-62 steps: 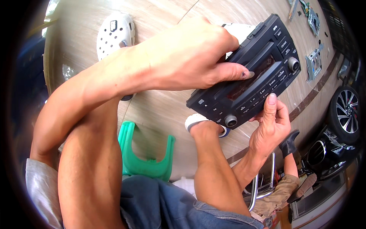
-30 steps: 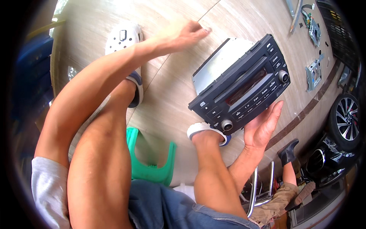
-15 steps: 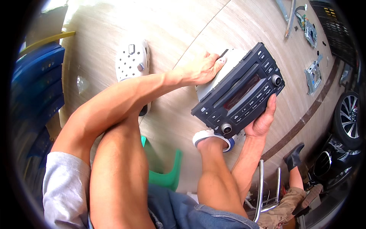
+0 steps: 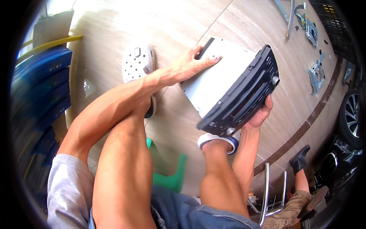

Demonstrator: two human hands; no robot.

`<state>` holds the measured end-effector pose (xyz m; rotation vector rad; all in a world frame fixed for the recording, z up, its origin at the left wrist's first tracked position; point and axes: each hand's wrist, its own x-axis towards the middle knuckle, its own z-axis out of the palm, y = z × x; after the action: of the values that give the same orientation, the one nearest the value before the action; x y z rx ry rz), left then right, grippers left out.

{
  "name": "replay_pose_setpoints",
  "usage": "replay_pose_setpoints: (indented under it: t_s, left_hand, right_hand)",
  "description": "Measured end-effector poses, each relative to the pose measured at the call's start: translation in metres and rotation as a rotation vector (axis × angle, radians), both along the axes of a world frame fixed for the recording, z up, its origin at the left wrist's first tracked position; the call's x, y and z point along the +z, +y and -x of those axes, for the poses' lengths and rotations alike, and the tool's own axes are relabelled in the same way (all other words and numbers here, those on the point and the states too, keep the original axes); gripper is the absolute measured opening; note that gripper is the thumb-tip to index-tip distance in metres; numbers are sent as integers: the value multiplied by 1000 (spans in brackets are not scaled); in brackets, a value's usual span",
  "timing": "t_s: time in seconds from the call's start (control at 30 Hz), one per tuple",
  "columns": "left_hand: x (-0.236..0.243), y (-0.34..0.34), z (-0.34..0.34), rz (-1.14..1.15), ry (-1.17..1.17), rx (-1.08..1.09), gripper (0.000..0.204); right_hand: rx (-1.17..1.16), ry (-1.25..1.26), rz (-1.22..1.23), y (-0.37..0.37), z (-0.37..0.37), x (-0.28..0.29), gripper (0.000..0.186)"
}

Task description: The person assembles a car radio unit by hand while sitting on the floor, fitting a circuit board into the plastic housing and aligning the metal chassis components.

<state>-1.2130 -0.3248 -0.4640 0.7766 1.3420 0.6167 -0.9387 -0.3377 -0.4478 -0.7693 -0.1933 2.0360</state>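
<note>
I hold a car radio up above the floor, tilted so that its silver metal top faces me and its black front with two round knobs slants toward the lower right. My left hand grips the casing's far left part, thumb lying on the metal top and fingers curled at the edge. My right hand supports the radio from below at its front right corner, with the thumb up along the faceplate.
A green plastic stool stands between my legs, near white clogs. Blue panels line the left. Loose metal parts lie on the right floor, near a wheel, a chrome tubular frame and another person's legs.
My left hand left the faceplate, swung away, then came back onto the metal casing and gripped it. The radio has tipped, so more of its top shows and less of its front.
</note>
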Motion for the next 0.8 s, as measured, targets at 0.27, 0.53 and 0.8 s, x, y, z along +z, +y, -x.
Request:
replay_pose_setpoints:
  t_s: [0.27, 0.53, 0.8]
  left_hand:
    - [30, -22, 34, 36, 74, 182, 86]
    - [48, -21, 54, 119, -519, 466, 81]
    - [54, -41, 76, 143, -785, 434, 84]
  right_hand:
    - [-92, -29, 116, 4, 14, -52, 48]
    - [-24, 89, -77, 18, 38, -31, 50]
    - [13, 26, 52, 19, 32, -22, 48]
